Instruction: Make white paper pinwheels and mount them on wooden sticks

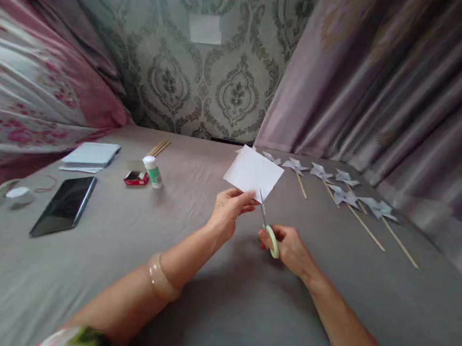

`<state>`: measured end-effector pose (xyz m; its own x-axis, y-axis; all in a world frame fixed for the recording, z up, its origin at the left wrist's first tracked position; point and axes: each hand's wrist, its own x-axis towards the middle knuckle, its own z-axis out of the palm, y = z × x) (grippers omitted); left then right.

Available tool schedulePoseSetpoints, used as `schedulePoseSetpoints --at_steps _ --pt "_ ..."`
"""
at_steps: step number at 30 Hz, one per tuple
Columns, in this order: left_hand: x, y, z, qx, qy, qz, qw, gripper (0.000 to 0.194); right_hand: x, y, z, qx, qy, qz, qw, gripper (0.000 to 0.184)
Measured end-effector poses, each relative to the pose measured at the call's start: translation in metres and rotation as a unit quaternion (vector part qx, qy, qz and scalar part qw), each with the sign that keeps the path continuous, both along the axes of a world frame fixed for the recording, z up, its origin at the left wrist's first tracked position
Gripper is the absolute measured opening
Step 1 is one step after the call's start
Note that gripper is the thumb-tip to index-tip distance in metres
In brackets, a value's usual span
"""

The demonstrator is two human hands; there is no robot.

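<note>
Paper [253, 170]: white, squarish, one corner nearward.
Scissors [273, 242]: green-handled; point forward, long axis leaning left.
Left hand [228, 209]: pinches paper.
Right hand [289, 246]: grips scissors.

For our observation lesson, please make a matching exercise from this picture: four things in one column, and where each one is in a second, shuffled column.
Things
1. White sheet
2. Scissors
3. Dark phone
4. Green-and-white tube

Places
A. Standing beside the red box
B. In the grip of the right hand
C. Lying nearer the viewer than the paper stack
D. Held by the left hand

Right pairs: 1-D, 2-B, 3-C, 4-A
</note>
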<state>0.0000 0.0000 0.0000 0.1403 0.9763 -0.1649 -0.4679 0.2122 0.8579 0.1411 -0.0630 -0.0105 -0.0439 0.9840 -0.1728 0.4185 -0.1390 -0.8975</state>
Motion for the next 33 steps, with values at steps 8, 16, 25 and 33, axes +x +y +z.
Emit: schedulePoseSetpoints --at_steps 8,16,25,33 --pt "0.001 0.002 0.0 -0.003 -0.003 0.007 1.0 0.01 0.0 0.001 -0.006 0.006 0.013 -0.015 1.0 0.051" --pt "0.0 0.001 0.003 -0.001 -0.007 0.007 1.0 0.009 0.0 0.002 -0.012 0.032 -0.007 -0.018 0.999 0.047" --pt "0.001 0.001 0.003 0.001 -0.013 0.004 1.0 0.013 0.0 0.003 -0.018 0.039 -0.015 -0.042 0.998 0.042" --pt "0.001 0.0 0.004 -0.001 -0.003 0.004 1.0 0.011 0.002 0.005 -0.024 0.049 -0.016 -0.045 0.998 0.041"
